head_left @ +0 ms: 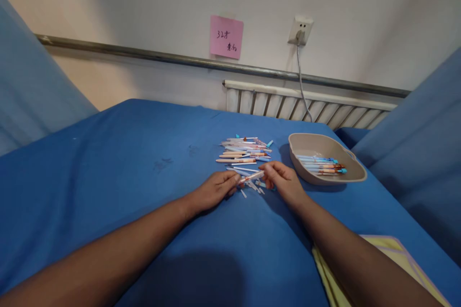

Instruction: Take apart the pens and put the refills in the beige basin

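Note:
Between my two hands lies a slim, pale pen barrel [252,177] with orange-red marks. My left hand [218,187] pinches its left end, and the fingers of my right hand [283,178] close on its right end. Just beyond them, a loose pile of pens and pen parts [245,148] spreads over the blue cloth, in peach, white, pink and light blue. Several small whitish pen pieces [256,187] lie scattered beneath and between my hands. To the right of my right hand, a beige plastic basin [355,172] holds several pens [320,165] with blue and brown ends.
A blue cloth [144,153] covers the table. At the lower right, a folded yellow cloth [389,254] lies under my right forearm. Behind stand a wall with a pink note [226,37], a metal rail [162,57], a radiator [273,104] and a plugged-in socket [301,29]. Blue curtains [418,153] hang at both sides.

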Tool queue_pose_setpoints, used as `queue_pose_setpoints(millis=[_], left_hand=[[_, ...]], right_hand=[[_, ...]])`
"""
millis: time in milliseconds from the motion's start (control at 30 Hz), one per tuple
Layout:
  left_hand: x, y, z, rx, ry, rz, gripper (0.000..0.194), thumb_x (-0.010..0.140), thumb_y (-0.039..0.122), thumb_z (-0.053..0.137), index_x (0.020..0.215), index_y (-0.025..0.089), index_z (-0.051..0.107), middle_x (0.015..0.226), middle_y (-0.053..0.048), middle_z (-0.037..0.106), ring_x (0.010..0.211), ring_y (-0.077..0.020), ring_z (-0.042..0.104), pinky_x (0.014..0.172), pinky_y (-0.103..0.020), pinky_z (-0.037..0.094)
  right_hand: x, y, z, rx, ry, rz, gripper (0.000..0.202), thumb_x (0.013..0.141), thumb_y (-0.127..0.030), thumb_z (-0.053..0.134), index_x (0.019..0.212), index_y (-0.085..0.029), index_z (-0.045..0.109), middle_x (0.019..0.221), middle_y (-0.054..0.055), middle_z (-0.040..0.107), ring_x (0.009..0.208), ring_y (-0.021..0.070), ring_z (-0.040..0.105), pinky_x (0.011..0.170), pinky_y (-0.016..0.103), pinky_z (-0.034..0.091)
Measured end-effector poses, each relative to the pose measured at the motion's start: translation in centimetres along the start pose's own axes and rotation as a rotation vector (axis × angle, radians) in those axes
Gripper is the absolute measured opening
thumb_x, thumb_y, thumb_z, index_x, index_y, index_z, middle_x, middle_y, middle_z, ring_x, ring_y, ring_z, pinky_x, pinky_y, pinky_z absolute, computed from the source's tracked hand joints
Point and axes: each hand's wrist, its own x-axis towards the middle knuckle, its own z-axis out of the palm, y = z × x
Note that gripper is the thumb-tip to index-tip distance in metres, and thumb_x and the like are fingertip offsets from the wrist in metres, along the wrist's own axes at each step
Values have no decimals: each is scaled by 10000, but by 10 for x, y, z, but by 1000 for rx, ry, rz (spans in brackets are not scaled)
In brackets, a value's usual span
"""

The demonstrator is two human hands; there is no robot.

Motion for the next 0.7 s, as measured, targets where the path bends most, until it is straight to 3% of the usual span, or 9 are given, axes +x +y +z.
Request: queue_pose_setpoints(millis=[133,233,333,700], left_hand=[[-2,-1,1,-213,-19,-58,436,894,513,370,861,132,578,599,22,511,443,-61,350,415,-184,257],[-1,-4,0,-371,-12,-110,466,888,522,374,1004,118,576,742,-58,640,465,-79,477,406,-184,303],[0,-7,-2,-470,-22,-116,458,873,505,424,998,96,587,825,-112,673,550,-115,573,444,-192,380],[1,-6,-4,-332,-80,-188,401,845,482,508,814,107,646,733,-59,654,527,-80,519,474,-179,398]], right_hand=[[0,-1,4,47,-32,24,323,717,-469,654,801,-162,594,562,-42,550,441,73,462,448,202,360],[1,-2,3,100,-3,52,324,724,-478,645,739,-164,568,557,-42,548,431,66,454,438,197,350],[3,-1,0,111,35,50,340,743,-497,622,700,-167,553,544,-45,536,421,62,441,431,195,340],[4,3,-3,13,82,21,384,780,-519,570,618,-176,511,498,-51,508,401,67,427,426,198,327]])
